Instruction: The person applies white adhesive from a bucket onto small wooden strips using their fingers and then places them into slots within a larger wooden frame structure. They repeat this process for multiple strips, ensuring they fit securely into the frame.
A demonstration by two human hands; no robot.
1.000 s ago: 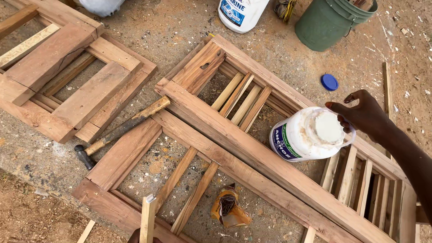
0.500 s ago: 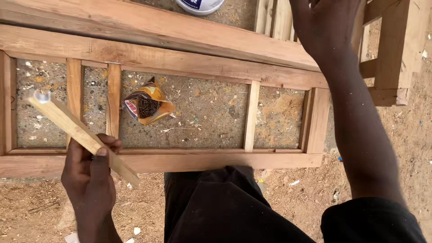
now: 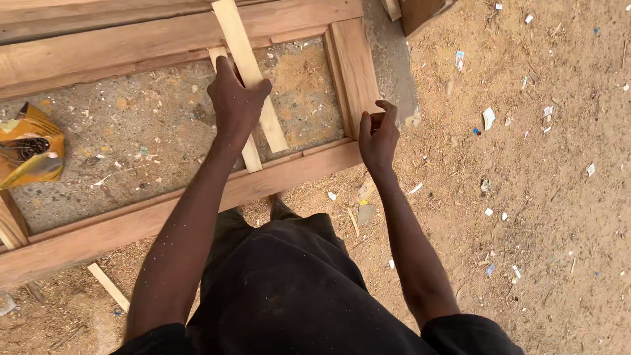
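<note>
My left hand [image 3: 235, 98] grips a pale wooden slat [image 3: 245, 59] that runs from the frame's upper rail down toward the lower rail. A second slat [image 3: 251, 156] lies under it, fitted upright in the frame. My right hand [image 3: 377, 135] rests at the inner right corner of the wooden frame [image 3: 289, 172], fingers curled against the side rail and holding nothing I can see. The frame lies flat on sandy ground in front of my legs in dark trousers.
A crumpled yellow wrapper [image 3: 29, 148] lies inside the frame at the left. A short wood offcut [image 3: 108, 286] sits below the lower rail. Another wooden piece [image 3: 420, 12] stands at the top. Sawdust and small litter cover the ground [image 3: 526, 164] to the right.
The view has swung to the frame's right end. My left hand, which held a slat loose below the frame, now has it laid across the frame. My right hand has come down to the corner.
</note>
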